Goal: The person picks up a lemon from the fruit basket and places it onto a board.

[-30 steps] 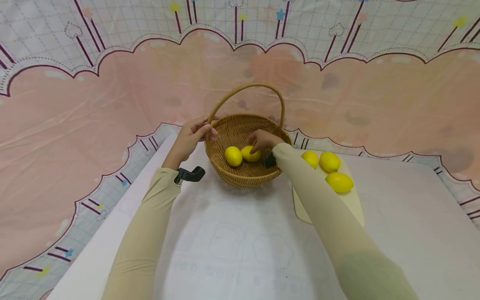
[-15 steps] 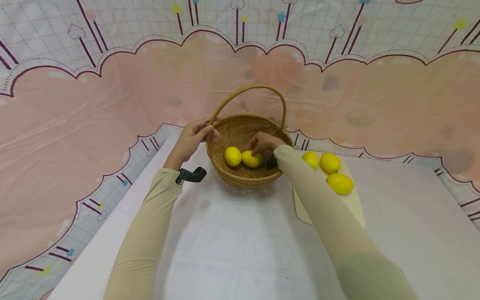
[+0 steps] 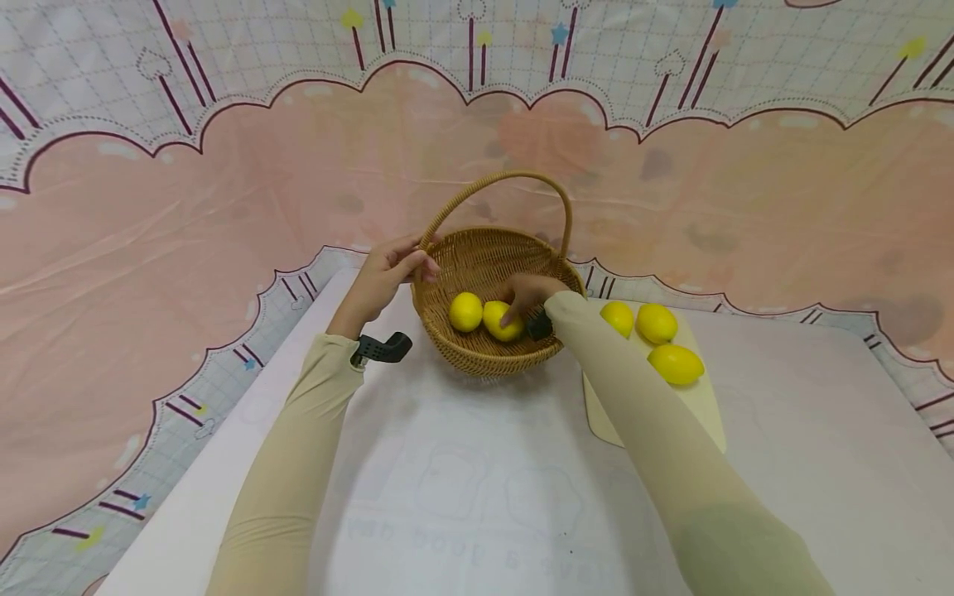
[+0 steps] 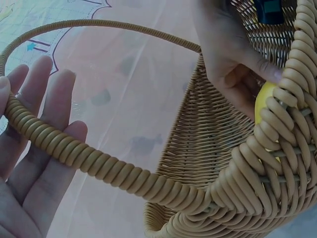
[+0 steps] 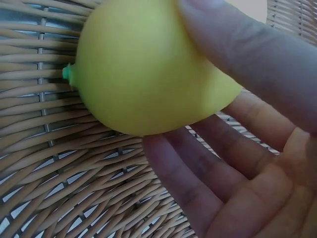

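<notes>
Fingers of right hand [image 3: 531,290] curled about one lemon [image 5: 138,74]: thumb across the upper side, other fingers bent beneath, palm standing off the fruit. Held lemon sits inside the basket [image 3: 477,362], close to the basket's near rim; right wrist view shows a green nub [image 5: 68,73] at its end. Whether it bears on the weave: cannot tell.

Left hand [image 3: 382,277] at the left foot of the handle [image 4: 116,171], loose grip: fingers only slightly bent, lying behind the handle, thumb in front.

Second lemon [image 3: 465,312] lies in the basket, just left of the held one. Basket stands upright by the table's [image 3: 447,472] far edge, toward the far left corner.

Right of the basket, a pale board [image 3: 600,418] lies flat, partly hidden under the right sleeve [image 3: 656,414]. Three lemons visible on it: one at its far left corner [image 3: 615,315], one by its far edge [image 3: 656,323], one by its right edge [image 3: 675,364]. Patterned pink backdrop [image 3: 283,190] beyond the table's far edge.
</notes>
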{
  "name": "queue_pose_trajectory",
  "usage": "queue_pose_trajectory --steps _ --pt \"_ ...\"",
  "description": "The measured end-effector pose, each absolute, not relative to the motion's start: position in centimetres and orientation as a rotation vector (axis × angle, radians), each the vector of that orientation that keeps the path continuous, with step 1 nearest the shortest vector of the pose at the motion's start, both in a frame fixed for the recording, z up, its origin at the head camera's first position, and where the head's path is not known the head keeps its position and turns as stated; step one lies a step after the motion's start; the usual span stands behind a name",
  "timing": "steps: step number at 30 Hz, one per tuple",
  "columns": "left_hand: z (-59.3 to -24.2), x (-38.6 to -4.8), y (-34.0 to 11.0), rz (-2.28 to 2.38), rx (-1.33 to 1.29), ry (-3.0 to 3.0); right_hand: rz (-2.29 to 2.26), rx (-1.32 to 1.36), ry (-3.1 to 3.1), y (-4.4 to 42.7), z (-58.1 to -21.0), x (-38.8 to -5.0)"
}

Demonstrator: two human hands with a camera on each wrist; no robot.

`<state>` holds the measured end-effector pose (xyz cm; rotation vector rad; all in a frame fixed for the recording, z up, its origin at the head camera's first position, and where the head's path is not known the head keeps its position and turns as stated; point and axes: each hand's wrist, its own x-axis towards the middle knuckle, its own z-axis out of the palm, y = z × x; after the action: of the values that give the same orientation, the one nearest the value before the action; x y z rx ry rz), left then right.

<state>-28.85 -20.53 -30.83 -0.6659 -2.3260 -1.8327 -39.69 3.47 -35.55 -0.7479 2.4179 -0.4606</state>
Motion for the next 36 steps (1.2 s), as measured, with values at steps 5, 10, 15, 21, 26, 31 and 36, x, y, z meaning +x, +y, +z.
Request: queue_pose_trajectory --steps 5,10,15,21,26,31,36 --pt "-30.78 -28.82 -20.44 -1.827 -0.667 -2.330 -0.434 -0.740 2.361 3.54 -35.52 -39.73" --pt "-30.74 -28.76 -20.39 -1.821 -0.667 -2.333 -0.443 -0.771 2.300 3.58 -35.60 -39.90" --pt "-30.71 -28.72 -20.36 -1.816 -0.658 -2.344 -0.469 -0.855 2.220 3.58 -35.82 -40.16" --pt "-30.59 -28.58 -20.30 -1.819 -0.648 -2.348 -0.443 -0.870 2.162 3.51 -36.02 -40.23" --pt "-30.64 -28.54 -20.34 -1.818 -0.666 -2.336 -0.357 -0.889 2.134 3.27 -36.10 -40.23" --pt "-30.60 -28.41 -20.32 -1.828 -0.659 -2.332 -0.367 -0.835 2.107 3.15 -36.19 -40.01" --pt "-30.46 -28.27 -20.05 -1.843 -0.630 -2.344 -0.353 -0.847 2.122 3.23 -36.04 -39.70"
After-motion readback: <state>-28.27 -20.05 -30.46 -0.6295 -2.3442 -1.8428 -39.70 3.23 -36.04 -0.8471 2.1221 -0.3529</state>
